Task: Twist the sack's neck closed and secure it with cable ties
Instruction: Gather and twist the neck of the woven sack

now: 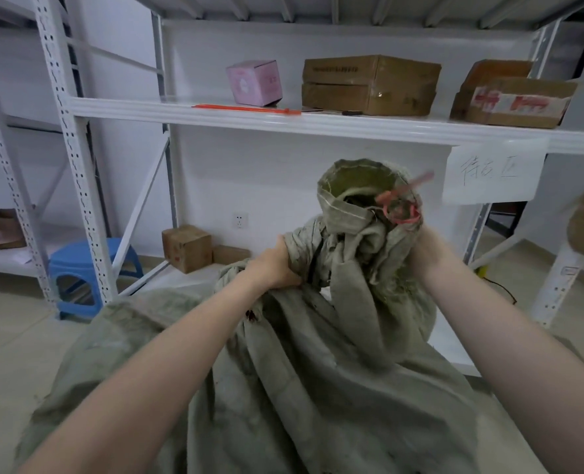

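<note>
A large grey-green woven sack [283,388] fills the lower middle of the head view. Its gathered neck [359,241] stands up between my hands, with the mouth rim open at the top. My left hand [276,265] is closed around the left side of the neck. My right hand [423,248] grips the right side, mostly hidden behind the cloth. A red cable tie [401,208] is looped on the neck's upper right, its tail sticking out blurred. More red cable ties [246,108] lie on the shelf behind.
A white metal shelf [317,123] crosses behind the sack, carrying a pink box [254,82] and cardboard boxes [369,85]. A blue stool [88,268] stands at the left on the floor. A small carton [186,248] sits under the shelf. A paper label [492,174] hangs right.
</note>
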